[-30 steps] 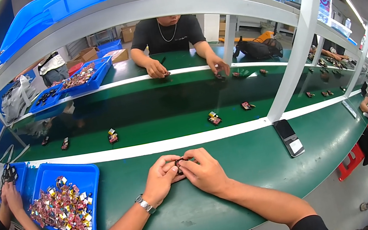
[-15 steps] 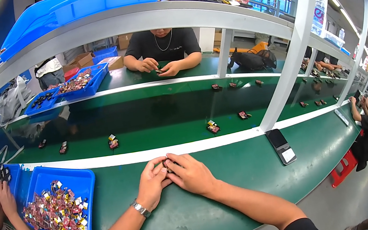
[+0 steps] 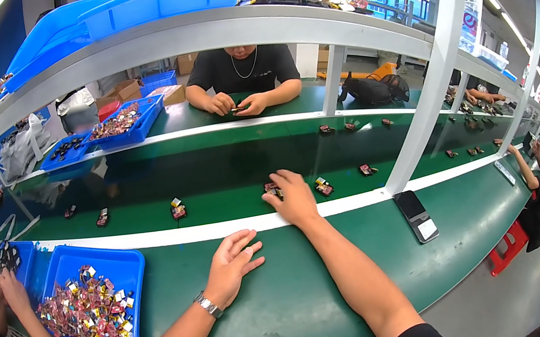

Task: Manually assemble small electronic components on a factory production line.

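Note:
My right hand [image 3: 293,197] reaches over the white rail onto the green belt. Its thumb and fingers are around a small red-and-black circuit board piece [image 3: 269,188], partly hidden beneath them. My left hand [image 3: 232,265], with a metal watch on its wrist, hovers over the near green worktop [image 3: 262,328]; its fingers are apart and nothing is in them. Just right of my right hand lies a circuit board piece with a yellow-and-white part [image 3: 323,186]. A similar piece [image 3: 178,208] rests on the belt to the left.
A blue bin [image 3: 134,293] of small circuit boards stands on the left, beside a co-worker's hands [image 3: 11,290]. On the right lies a phone-like dark device [image 3: 416,216]. A white post [image 3: 422,69] rises from the rail. Across the belt, another person [image 3: 243,76] handles a small piece.
My hands have parted. The right one has moved forward onto the belt with the small piece, while the left stays over the worktop, its fingers loosened. Pieces on the belt appear slightly farther right.

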Available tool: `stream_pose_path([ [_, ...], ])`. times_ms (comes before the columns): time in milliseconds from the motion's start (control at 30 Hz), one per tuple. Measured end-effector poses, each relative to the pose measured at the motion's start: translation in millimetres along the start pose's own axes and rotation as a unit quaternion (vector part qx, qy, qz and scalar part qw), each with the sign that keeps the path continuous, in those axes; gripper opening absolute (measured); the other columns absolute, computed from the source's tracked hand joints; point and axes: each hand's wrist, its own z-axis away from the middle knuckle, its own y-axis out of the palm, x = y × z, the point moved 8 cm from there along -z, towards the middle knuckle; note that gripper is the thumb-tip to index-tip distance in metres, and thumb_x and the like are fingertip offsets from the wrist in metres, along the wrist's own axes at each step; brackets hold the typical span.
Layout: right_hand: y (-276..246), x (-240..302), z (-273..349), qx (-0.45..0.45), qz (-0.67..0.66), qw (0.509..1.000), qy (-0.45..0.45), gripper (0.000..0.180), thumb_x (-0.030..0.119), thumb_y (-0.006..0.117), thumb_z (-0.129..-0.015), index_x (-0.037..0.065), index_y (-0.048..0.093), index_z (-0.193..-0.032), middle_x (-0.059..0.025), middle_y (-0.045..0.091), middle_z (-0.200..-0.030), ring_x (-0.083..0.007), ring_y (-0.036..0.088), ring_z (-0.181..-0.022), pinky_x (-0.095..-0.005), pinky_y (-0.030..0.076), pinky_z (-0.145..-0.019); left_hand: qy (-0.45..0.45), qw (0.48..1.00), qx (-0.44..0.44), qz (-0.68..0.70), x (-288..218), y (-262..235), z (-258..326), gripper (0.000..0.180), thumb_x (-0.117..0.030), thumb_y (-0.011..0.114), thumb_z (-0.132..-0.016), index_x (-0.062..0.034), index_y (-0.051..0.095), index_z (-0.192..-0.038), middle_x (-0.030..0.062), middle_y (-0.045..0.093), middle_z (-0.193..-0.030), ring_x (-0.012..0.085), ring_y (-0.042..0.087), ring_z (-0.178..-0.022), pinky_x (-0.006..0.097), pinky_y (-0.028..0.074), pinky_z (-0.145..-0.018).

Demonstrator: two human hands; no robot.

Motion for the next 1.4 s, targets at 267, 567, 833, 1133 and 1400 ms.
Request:
stream_pose_path([
  [267,-86.0,-127.9,39.4,-0.025,0.027,0.973,0.230,0.067,0.031,0.081,-0.078,-0.003,0.057,-0.131,-0.0198,0.061,-0.122,-0.0356,0.056,-0.117,-0.0452,0.046,-0.101,-0.012,1.000,0.016,-0.014,0.5,4.3,1.4,0.037,-0.003,0.053,-0.100,0.0026,0.046,-0.136,0.0208,0.054,-0.141,0.0292,0.058,-0.126,0.043,0.053,-0.102],
  [567,-83.0,-122.7,41.4,-0.041,-0.047,0.974,0.217,0.057,0.015,0.084,-0.075,0.004,0.063,-0.126,-0.0086,0.071,-0.110,-0.0227,0.065,-0.102,-0.0359,0.051,-0.093,-0.024,0.998,0.033,-0.049,5.4,3.0,-3.8,0.030,-0.006,0.052,-0.101,0.0041,0.052,-0.129,0.0188,0.063,-0.127,0.0231,0.065,-0.111,0.037,0.057,-0.095],
  [833,-76.9,55.7,64.5,0.176,-0.289,0.939,-0.051,0.068,0.008,0.085,-0.072,0.011,0.059,-0.135,-0.0041,0.069,-0.118,-0.0233,0.056,-0.116,-0.0387,0.048,-0.100,-0.082,0.991,0.103,-0.028,10.5,6.9,-2.9,0.043,-0.030,0.044,-0.109,0.0030,0.054,-0.133,0.0145,0.065,-0.122,0.0187,0.066,-0.102,0.033,0.056,-0.088],
  [1133,-82.7,109.1,74.7,0.227,-0.264,0.923,-0.165,0.058,0.003,0.079,-0.074,0.010,0.064,-0.129,-0.0105,0.059,-0.125,-0.0293,0.055,-0.119,-0.0412,0.046,-0.104,-0.079,0.988,0.135,-0.006,9.5,7.0,0.1,0.038,-0.022,0.051,-0.106,-0.0009,0.052,-0.138,0.0094,0.064,-0.122,0.0160,0.064,-0.110,0.034,0.056,-0.096],
  [1400,-80.9,113.3,81.8,0.149,-0.144,0.967,-0.148,0.030,0.008,0.078,-0.080,0.012,0.070,-0.108,-0.0057,0.058,-0.109,-0.0234,0.063,-0.090,-0.0336,0.055,-0.071,-0.049,0.997,0.053,0.002,5.2,5.6,-0.2,0.034,-0.008,0.048,-0.105,0.0001,0.049,-0.138,0.0108,0.064,-0.122,0.0172,0.065,-0.109,0.034,0.058,-0.095],
])
